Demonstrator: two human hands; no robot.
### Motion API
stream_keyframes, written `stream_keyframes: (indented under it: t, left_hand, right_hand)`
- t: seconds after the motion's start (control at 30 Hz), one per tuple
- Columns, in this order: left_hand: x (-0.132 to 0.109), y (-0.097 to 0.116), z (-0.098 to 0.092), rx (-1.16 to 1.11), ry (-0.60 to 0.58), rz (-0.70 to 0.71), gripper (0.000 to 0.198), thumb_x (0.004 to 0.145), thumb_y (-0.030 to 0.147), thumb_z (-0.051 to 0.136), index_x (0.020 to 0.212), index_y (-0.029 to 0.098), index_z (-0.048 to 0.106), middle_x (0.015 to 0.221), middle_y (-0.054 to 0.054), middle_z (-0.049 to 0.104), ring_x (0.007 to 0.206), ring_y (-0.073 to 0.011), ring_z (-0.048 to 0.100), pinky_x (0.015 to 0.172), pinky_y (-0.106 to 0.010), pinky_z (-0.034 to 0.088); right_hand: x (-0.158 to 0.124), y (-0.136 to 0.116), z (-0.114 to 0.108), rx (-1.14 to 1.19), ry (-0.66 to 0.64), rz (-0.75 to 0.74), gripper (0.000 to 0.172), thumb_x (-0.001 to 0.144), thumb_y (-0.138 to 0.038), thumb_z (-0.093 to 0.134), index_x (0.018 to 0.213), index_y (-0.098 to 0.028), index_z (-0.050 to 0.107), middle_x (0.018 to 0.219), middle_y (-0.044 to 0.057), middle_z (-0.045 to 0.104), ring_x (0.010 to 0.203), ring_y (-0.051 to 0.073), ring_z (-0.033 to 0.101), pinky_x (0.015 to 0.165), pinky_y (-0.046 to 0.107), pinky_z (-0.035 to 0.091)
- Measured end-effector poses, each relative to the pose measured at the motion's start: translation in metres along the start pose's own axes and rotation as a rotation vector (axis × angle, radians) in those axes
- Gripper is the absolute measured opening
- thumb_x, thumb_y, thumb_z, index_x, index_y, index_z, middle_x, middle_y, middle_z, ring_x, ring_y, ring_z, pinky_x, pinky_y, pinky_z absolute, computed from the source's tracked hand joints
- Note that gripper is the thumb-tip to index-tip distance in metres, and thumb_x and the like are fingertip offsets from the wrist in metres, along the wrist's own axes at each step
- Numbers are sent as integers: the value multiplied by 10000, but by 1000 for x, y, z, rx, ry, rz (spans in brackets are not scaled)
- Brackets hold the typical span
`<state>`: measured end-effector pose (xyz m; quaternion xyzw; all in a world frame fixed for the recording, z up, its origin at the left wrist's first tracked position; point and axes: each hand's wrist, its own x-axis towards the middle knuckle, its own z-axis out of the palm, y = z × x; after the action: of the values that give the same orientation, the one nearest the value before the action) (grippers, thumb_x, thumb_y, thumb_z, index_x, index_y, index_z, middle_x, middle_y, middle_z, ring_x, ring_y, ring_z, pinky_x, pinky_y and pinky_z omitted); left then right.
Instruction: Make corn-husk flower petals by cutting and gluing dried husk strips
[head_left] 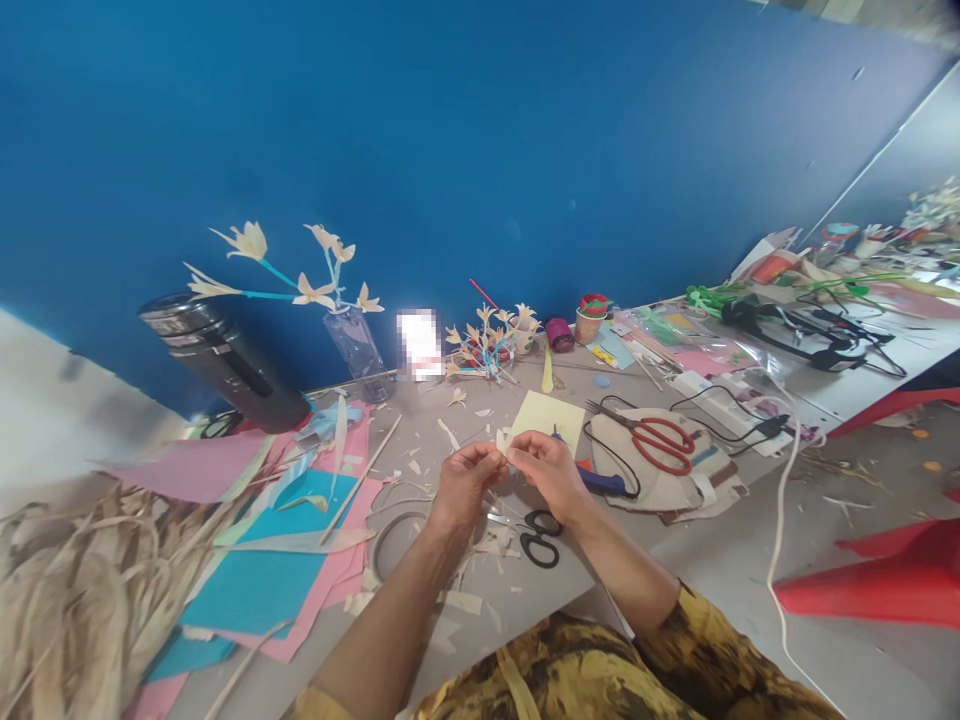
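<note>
My left hand [466, 482] and my right hand [549, 468] meet above the table, fingertips pinched together around a small cream petal-like piece [500, 440]. Its upper tip shows; the rest is hidden by my fingers. Below my hands lie black-handled scissors [540, 540], their blades partly among pale scraps [495, 542]. Close to my right hand are a yellow paper sheet [546, 412] and a blue-handled tool with a cord, apparently a glue gun [604, 482]. Cream flowers with blue stems [487, 345] stand clustered farther back.
Left are dried husk strips [82, 600], blue and pink paper [259, 590], a dark flask [229, 365] and a clear vase [358, 350] of flowers. Right, red-handled scissors [664, 440] rest on a cloth bag [652, 490]. A power strip [724, 405] and white cable [781, 530] lie beyond.
</note>
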<state>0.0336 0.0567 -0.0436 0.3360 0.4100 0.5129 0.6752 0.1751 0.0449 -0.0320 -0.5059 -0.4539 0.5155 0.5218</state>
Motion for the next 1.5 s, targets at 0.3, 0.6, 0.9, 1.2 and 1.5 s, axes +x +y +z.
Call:
stream_keyframes:
  t: [0.3, 0.6, 0.9, 1.2, 1.5]
  left_hand:
    - [-1, 0, -1, -21, -8, -57, 313, 564, 293, 900, 744, 124, 709, 651, -27, 663, 564, -108, 592, 557, -222, 463]
    - [3, 34, -6, -138, 72, 18, 373, 508, 363, 916, 688, 142, 675, 565, 29, 572, 486, -65, 503, 479, -185, 406]
    - [-48, 108, -11, 393, 182, 381, 198, 620, 289, 852, 762, 172, 781, 761, -60, 724, 598, -138, 595, 545, -257, 484]
    - [-82, 116, -47, 867, 261, 486, 185, 677, 289, 798, 602, 199, 655, 737, -17, 674, 744, -174, 625, 676, -255, 505]
    - [-31, 127, -32, 1781, 63, 81, 246, 862, 350, 477, 810, 233, 687, 851, -72, 734, 838, -265, 664, 680, -323, 449]
  right_hand:
    - [2, 3, -6, 16, 42, -38, 283, 706, -414, 760, 633, -191, 603, 540, -50, 487, 495, 96, 349, 469, 246, 248]
    - [0, -9, -47, 132, 167, -33, 343, 665, -468, 807, 679, -190, 605, 565, -54, 426, 483, 80, 284, 426, 228, 202]
    - [-23, -26, -107, 219, 306, -65, 330, 627, -411, 860, 648, -192, 614, 580, -44, 444, 500, 73, 306, 426, 222, 216]
    - [-42, -39, -150, 323, 433, -145, 315, 567, -345, 925, 659, -169, 680, 640, -6, 516, 527, 69, 360, 387, 171, 255]
    - [-39, -25, -146, 330, 391, -117, 267, 605, -321, 914, 707, -154, 733, 703, 21, 579, 538, 55, 393, 378, 139, 282]
